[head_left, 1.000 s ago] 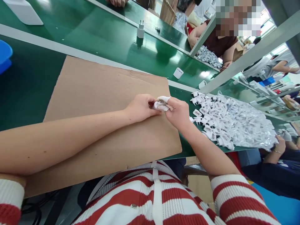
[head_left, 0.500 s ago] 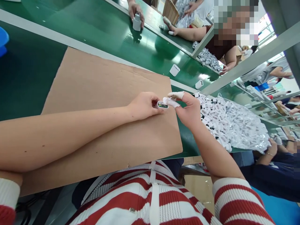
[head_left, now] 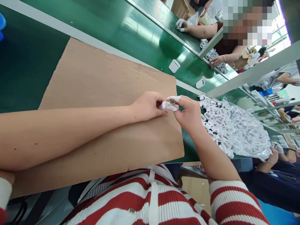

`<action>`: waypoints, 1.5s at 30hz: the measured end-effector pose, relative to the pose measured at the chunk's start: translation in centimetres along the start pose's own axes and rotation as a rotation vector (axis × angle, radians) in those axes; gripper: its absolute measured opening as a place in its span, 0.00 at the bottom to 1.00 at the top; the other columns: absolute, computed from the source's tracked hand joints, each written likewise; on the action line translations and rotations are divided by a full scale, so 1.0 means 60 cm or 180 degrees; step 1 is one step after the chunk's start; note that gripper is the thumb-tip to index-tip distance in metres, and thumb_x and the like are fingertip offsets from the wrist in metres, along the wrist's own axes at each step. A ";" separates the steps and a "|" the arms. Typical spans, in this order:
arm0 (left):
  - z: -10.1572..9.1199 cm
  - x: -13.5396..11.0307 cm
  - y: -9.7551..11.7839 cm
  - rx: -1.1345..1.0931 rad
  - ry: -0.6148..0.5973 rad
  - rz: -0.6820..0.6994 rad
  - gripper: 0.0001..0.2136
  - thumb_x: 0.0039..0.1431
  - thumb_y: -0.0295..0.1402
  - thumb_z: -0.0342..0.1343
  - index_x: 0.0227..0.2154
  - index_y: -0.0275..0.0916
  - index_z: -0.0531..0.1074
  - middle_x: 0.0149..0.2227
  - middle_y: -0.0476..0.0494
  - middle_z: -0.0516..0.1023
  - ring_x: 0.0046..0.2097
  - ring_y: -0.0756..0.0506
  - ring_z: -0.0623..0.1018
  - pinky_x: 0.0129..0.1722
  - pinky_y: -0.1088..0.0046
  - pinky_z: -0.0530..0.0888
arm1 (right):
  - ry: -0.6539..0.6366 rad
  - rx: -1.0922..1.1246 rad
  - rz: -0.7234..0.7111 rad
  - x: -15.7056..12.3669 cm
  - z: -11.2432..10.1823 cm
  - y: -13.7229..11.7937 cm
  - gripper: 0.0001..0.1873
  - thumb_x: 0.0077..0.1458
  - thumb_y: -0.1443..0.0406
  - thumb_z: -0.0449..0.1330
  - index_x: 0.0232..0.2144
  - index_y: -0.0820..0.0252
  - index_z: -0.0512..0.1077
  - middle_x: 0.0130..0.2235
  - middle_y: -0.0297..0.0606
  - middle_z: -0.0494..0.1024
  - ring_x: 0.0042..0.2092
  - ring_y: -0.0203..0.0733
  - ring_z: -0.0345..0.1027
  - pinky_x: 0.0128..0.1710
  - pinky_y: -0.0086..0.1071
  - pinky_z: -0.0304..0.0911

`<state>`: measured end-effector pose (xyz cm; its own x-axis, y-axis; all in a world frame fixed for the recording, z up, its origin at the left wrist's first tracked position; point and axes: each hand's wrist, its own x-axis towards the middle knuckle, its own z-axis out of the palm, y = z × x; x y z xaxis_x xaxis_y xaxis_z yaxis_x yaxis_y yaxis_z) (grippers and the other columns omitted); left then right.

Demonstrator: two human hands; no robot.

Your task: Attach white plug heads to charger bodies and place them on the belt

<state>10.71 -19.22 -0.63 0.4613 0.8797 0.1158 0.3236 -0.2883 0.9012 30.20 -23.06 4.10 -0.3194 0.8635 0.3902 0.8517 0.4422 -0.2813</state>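
My left hand (head_left: 150, 104) grips a small white charger housing (head_left: 163, 106) low over the cardboard sheet (head_left: 105, 81). Fingers now cover most of the housing, including its end. White finger cots sit on the thumb and forefinger of my right hand (head_left: 187, 111), which are closed against that end. Whether a small white piece lies between these fingertips I cannot make out, as the cots are the same colour. To the right of my right hand spreads a heap of white plug parts (head_left: 215, 122).
Clear plastic bags (head_left: 250, 131) cover part of the heap. Two white housings, one nearer (head_left: 174, 66) and one farther right (head_left: 200, 83), stand on the green belt (head_left: 145, 43) beyond a pale rail. A co-worker's arm (head_left: 202, 31) is across the belt. A blue container (head_left: 2, 26) shows far left.
My right fingers have closed over the housing's end, covering the circuit board that showed there. The other person's hand holding a white block on the belt has left the view.
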 end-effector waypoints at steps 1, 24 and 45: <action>0.001 0.000 0.001 0.0016 0.0005 0.0004 0.14 0.48 0.46 0.66 0.29 0.38 0.79 0.34 0.47 0.79 0.37 0.43 0.76 0.33 0.70 0.69 | 0.0032 -0.0105 -0.0018 -0.001 0.000 0.000 0.14 0.55 0.69 0.61 0.40 0.53 0.84 0.38 0.35 0.86 0.36 0.41 0.77 0.36 0.32 0.67; -0.148 0.161 -0.059 0.0898 0.1317 -0.0481 0.23 0.58 0.41 0.65 0.54 0.37 0.74 0.50 0.48 0.80 0.46 0.46 0.73 0.47 0.70 0.67 | -0.0762 -0.0688 0.1005 -0.198 -0.084 0.124 0.23 0.56 0.75 0.53 0.49 0.61 0.80 0.45 0.52 0.80 0.54 0.62 0.69 0.55 0.60 0.71; -0.135 0.291 -0.107 0.1761 0.1095 0.0045 0.16 0.65 0.37 0.61 0.53 0.37 0.73 0.60 0.36 0.69 0.54 0.41 0.72 0.60 0.58 0.69 | 0.0047 0.4507 0.2112 -0.023 -0.006 0.063 0.32 0.41 0.49 0.80 0.45 0.53 0.78 0.43 0.37 0.86 0.48 0.47 0.83 0.52 0.39 0.76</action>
<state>10.02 1.07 -1.02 0.2076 0.9188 0.3358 0.7393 -0.3721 0.5612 34.02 -22.68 2.82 -0.0484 0.9907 -0.1275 -0.2390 -0.1354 -0.9615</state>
